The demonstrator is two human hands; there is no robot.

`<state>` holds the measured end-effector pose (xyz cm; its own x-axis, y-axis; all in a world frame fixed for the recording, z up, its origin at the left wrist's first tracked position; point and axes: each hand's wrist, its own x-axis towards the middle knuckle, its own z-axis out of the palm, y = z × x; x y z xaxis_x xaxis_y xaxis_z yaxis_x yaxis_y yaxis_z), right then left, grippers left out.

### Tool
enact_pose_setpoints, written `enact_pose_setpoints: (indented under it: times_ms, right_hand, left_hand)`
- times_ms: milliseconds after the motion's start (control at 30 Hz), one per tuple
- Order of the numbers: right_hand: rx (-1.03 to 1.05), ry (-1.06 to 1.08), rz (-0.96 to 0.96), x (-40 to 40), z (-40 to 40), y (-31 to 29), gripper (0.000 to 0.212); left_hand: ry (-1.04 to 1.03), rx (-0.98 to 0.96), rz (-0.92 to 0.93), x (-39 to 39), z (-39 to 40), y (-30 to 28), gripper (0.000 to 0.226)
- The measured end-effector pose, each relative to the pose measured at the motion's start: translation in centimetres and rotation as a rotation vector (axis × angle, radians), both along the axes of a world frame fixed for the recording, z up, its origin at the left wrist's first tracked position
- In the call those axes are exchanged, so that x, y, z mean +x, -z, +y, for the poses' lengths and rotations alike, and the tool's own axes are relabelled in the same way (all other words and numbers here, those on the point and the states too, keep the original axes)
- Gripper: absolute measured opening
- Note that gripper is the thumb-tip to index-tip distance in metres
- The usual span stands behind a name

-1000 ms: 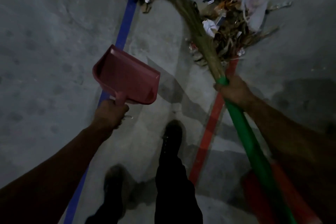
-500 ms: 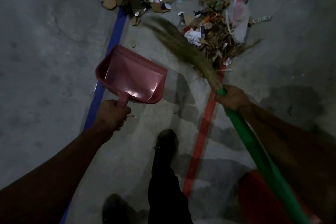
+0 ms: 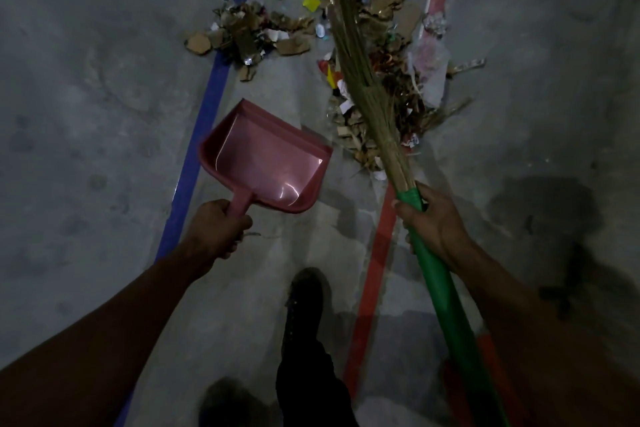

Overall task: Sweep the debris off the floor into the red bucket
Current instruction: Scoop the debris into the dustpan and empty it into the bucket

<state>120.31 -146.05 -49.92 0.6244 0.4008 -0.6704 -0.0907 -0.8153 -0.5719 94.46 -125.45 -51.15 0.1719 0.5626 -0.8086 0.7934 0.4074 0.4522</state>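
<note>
the left hand (image 3: 216,227) reaches forward from the lower left, fingers wrapped round the stubby handle of the pink dustpan (image 3: 265,163), which it holds above the concrete floor (image 3: 86,97) with its open mouth tilted toward the upper right. the right hand (image 3: 427,218) comes in from the lower right and grips the broom (image 3: 367,94) at the top of its green handle (image 3: 446,302), just where the straw bristles begin; the handle slants down under the forearm to the bottom edge, and the bristles stretch forward over the debris (image 3: 377,45).

the dustpan's tray holds nothing, only a glare on its smooth inside. the debris (torn cardboard, paper scraps, a yellow bit, crumpled clear plastic) lies on the floor ahead in two clumps: a smaller one across the blue line (image 3: 207,107), a larger one beside the red line (image 3: 372,274), under and around the bristles. the pan's mouth is near the larger clump but apart from it.

a red shape (image 3: 485,350) shows behind the green handle at lower right; it is mostly covered by the handle and arm, and too dark to tell whether it is the bucket. a dark shoe (image 3: 306,295) and trouser leg stand between the lines. the far end of the pile is cut off at the top edge.
</note>
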Motion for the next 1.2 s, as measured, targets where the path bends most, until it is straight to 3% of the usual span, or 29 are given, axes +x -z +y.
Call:
enact_pose_setpoints:
  times_ms: [367,567,833,1033,1200]
  right_hand:
    - [0.020,0.010,-0.187,-1.9,-0.7,-0.3,0.030]
    - [0.031,-0.005,-0.360,-0.3,0.2,6.1,0.020]
    - [0.020,0.042,-0.548,6.1,1.9,15.6,0.037]
    - [-0.219,-0.035,-0.689,12.7,1.0,19.3,0.038]
    - [-0.419,-0.159,-0.602,14.6,0.5,21.1,0.045]
  left_hand:
    - [0.154,-0.068,-0.061,-1.7,2.8,2.3,0.004]
    - [0.277,-0.067,-0.083,-0.6,6.2,10.5,0.011]
    - [0.448,-0.047,-0.064,3.4,13.3,20.8,0.015]
    - [0.670,0.157,-0.080,8.0,15.2,23.8,0.017]
    - [1.123,0.690,0.106,9.3,15.4,24.1,0.025]
